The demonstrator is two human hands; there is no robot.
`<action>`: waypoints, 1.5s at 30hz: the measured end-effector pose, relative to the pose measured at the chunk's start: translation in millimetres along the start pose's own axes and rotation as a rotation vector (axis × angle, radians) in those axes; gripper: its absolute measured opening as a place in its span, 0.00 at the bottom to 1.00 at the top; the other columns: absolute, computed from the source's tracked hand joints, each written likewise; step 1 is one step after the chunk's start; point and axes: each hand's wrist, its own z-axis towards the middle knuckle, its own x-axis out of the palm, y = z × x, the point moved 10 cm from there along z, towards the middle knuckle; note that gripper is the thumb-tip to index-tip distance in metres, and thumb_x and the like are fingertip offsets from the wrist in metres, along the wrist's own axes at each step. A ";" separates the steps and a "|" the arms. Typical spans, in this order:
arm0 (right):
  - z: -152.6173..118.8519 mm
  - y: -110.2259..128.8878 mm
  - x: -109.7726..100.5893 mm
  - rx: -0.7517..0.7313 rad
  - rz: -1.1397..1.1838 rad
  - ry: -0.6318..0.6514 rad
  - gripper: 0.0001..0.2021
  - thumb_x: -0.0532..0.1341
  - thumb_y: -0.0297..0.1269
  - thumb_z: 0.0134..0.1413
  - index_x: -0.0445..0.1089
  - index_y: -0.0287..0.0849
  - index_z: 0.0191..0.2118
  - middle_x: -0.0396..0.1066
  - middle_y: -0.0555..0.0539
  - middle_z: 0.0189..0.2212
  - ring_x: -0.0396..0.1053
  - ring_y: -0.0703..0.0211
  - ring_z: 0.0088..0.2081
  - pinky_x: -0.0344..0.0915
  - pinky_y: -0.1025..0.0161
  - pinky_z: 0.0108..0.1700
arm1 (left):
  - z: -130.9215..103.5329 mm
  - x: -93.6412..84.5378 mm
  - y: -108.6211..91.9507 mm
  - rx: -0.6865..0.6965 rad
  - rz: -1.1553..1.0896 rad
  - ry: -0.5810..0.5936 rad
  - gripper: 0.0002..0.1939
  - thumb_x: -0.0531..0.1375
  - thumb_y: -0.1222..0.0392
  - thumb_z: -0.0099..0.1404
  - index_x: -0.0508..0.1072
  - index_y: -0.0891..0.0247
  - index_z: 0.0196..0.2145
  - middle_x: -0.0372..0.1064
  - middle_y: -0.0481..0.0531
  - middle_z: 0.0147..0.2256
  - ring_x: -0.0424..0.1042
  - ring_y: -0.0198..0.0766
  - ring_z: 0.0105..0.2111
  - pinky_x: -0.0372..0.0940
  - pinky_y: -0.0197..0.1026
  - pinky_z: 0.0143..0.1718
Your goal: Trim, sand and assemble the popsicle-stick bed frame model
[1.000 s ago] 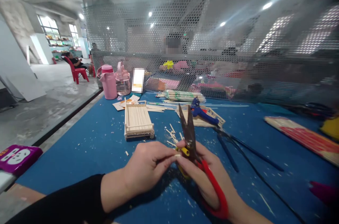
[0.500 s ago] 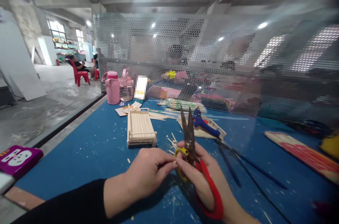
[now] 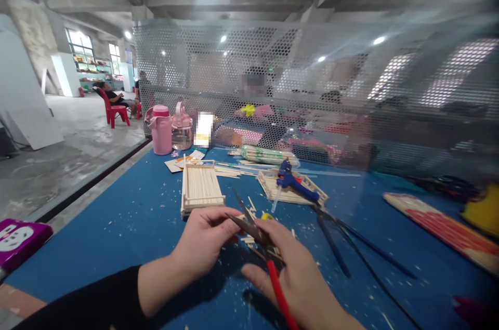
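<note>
Seeing red-handled scissors [image 3: 255, 233] with dark, pointed metal blades, parting at the tips, hanging clear of the tabletop and pointing away and leftward. Also seeing a small pale stick [image 3: 242, 217], mostly hidden, apparently lying between those blades.

The left hand [image 3: 205, 239] pinches thumb against fingers; beside it the right hand [image 3: 294, 265] bends, thumb spread wide.

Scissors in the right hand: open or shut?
Open: the scissors show two blade tips spread apart near the left hand.
</note>
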 end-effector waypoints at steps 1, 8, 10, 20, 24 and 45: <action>-0.1 1.7 0.9 -0.014 -0.014 0.003 0.22 0.64 0.46 0.45 0.65 0.43 0.46 0.72 0.42 0.38 0.71 0.52 0.37 0.69 0.57 0.39 | -0.6 0.9 0.7 -0.001 -0.004 0.005 0.17 0.68 0.48 0.46 0.78 0.66 0.28 0.73 0.52 0.26 0.69 0.33 0.27 0.62 0.33 0.28; -1.8 3.8 4.7 -0.048 -0.026 0.024 0.24 0.63 0.48 0.47 0.64 0.42 0.48 0.70 0.41 0.40 0.70 0.52 0.40 0.69 0.56 0.40 | -4.4 2.8 -7.2 0.092 0.035 0.033 0.12 0.66 0.52 0.51 0.79 0.64 0.28 0.72 0.50 0.25 0.64 0.30 0.25 0.61 0.33 0.28; -2.3 5.2 4.5 -0.059 -0.019 0.028 0.23 0.63 0.48 0.48 0.64 0.41 0.48 0.70 0.41 0.40 0.70 0.52 0.40 0.69 0.56 0.40 | -5.1 4.6 -8.2 0.107 0.050 0.063 0.12 0.65 0.52 0.53 0.79 0.64 0.29 0.72 0.50 0.25 0.64 0.30 0.25 0.61 0.32 0.28; -0.5 14.1 -1.8 -0.089 0.011 0.031 0.23 0.63 0.50 0.48 0.64 0.42 0.47 0.70 0.44 0.37 0.68 0.55 0.36 0.67 0.58 0.38 | -6.5 7.6 -10.0 0.143 0.052 0.093 0.13 0.65 0.51 0.53 0.79 0.64 0.27 0.68 0.47 0.21 0.62 0.28 0.23 0.59 0.30 0.26; -0.3 10.5 1.8 -0.043 0.039 0.062 0.23 0.63 0.51 0.47 0.66 0.42 0.46 0.70 0.44 0.36 0.67 0.55 0.36 0.67 0.58 0.38 | -7.3 9.5 -12.7 0.148 0.042 0.102 0.13 0.65 0.50 0.53 0.79 0.64 0.27 0.71 0.49 0.23 0.63 0.29 0.23 0.61 0.32 0.27; 2.3 6.4 -0.4 0.068 0.108 0.033 0.13 0.61 0.47 0.49 0.71 0.44 0.36 0.72 0.49 0.26 0.66 0.61 0.26 0.63 0.65 0.29 | -4.5 2.0 -10.7 0.096 0.173 0.024 0.14 0.64 0.52 0.54 0.78 0.68 0.26 0.72 0.53 0.24 0.67 0.33 0.25 0.63 0.34 0.27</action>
